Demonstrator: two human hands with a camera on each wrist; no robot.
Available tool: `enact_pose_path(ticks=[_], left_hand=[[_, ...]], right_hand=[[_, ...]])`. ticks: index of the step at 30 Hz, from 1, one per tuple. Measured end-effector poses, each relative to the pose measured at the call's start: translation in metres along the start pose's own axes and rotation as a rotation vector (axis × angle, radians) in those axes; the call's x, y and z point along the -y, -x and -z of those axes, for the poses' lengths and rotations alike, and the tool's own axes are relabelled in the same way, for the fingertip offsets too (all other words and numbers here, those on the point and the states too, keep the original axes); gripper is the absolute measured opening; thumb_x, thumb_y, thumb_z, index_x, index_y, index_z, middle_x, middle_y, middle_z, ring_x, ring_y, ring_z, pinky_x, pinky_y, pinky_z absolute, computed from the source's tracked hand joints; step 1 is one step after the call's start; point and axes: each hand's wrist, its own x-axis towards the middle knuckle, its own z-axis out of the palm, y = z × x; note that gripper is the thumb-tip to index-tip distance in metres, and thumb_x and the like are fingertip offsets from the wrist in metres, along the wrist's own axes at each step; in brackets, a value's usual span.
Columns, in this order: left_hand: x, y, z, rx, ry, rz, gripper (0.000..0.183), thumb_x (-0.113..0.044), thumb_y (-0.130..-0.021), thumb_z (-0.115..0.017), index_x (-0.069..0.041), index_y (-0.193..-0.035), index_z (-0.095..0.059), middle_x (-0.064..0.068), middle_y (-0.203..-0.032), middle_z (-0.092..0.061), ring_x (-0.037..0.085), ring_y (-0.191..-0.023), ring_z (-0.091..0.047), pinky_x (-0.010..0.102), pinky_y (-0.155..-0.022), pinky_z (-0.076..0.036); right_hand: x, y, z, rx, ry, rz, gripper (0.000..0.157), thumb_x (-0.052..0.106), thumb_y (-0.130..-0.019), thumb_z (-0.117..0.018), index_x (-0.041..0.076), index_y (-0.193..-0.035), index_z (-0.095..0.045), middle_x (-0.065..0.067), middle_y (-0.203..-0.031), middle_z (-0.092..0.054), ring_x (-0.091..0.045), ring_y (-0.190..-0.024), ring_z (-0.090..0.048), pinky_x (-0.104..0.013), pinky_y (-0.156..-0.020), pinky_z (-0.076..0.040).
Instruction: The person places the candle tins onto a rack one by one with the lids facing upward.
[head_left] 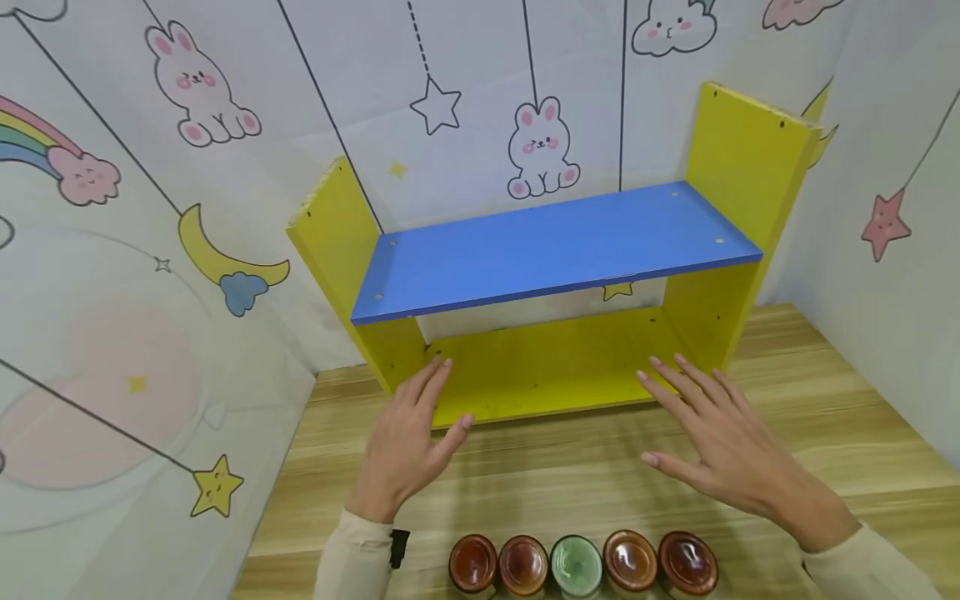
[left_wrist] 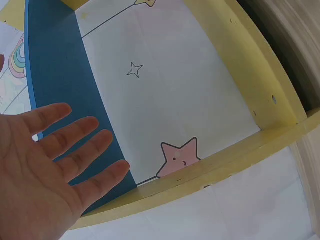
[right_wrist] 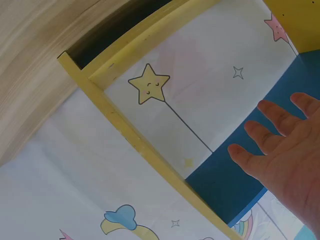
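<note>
A small shelf unit stands on the wooden table, with a blue board across its middle, a yellow bottom board and two yellow side panels. My left hand is held out in front of the unit's lower left, fingers extended and holding nothing. At the lower right, my right hand is spread with its thumb apart, also holding nothing. In the left wrist view, the left fingers overlap the blue board. The right fingers likewise overlap it in the right wrist view.
Several small round containers line up along the near side of the table: a green one in the middle, reddish-brown ones on both sides. White cloth walls printed with rabbits, stars and clouds enclose the table's back and sides.
</note>
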Motion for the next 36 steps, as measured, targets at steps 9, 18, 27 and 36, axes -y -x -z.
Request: enact_pose_path(ticks=[9,18,27,36], left_hand=[[0.003,-0.003,-0.004,-0.071,0.165,0.146,0.053,-0.039,-0.102,-0.055,-0.011,-0.147,-0.053,0.013,-0.132,-0.066,0.032,-0.117,-0.064,0.053,-0.094,-0.053],[0.013,-0.008,-0.007,-0.119,0.379,0.338,0.045,-0.040,-0.108,-0.046,-0.009,-0.135,-0.064,0.009,-0.113,-0.074,0.023,-0.097,-0.069,0.044,-0.077,-0.057],[0.020,-0.021,-0.004,-0.129,0.536,0.468,0.058,-0.051,-0.108,-0.037,-0.006,-0.122,-0.071,0.010,-0.103,-0.076,0.026,-0.093,-0.072,0.044,-0.080,-0.057],[0.025,-0.034,-0.002,-0.131,0.739,0.584,0.064,-0.059,-0.106,-0.035,-0.009,-0.113,-0.074,0.010,-0.100,-0.075,0.026,-0.092,-0.070,0.039,-0.080,-0.057]], right_hand=[[0.002,0.006,-0.001,0.015,-0.003,-0.019,0.085,0.056,-0.089,-0.070,0.022,-0.159,-0.036,-0.005,-0.163,-0.035,-0.040,-0.146,-0.035,-0.058,-0.116,-0.029],[0.003,0.013,-0.001,0.027,-0.041,-0.050,0.081,0.054,-0.089,-0.072,0.019,-0.156,-0.042,-0.008,-0.154,-0.047,-0.034,-0.133,-0.051,-0.061,-0.105,-0.039],[0.002,0.018,-0.003,0.026,-0.054,-0.065,0.076,0.053,-0.088,-0.073,0.016,-0.151,-0.048,-0.009,-0.149,-0.052,-0.033,-0.130,-0.053,-0.060,-0.103,-0.042],[0.003,0.023,-0.004,0.041,-0.058,-0.085,0.074,0.053,-0.090,-0.071,0.016,-0.150,-0.050,-0.009,-0.148,-0.053,-0.034,-0.130,-0.053,-0.062,-0.101,-0.043]])
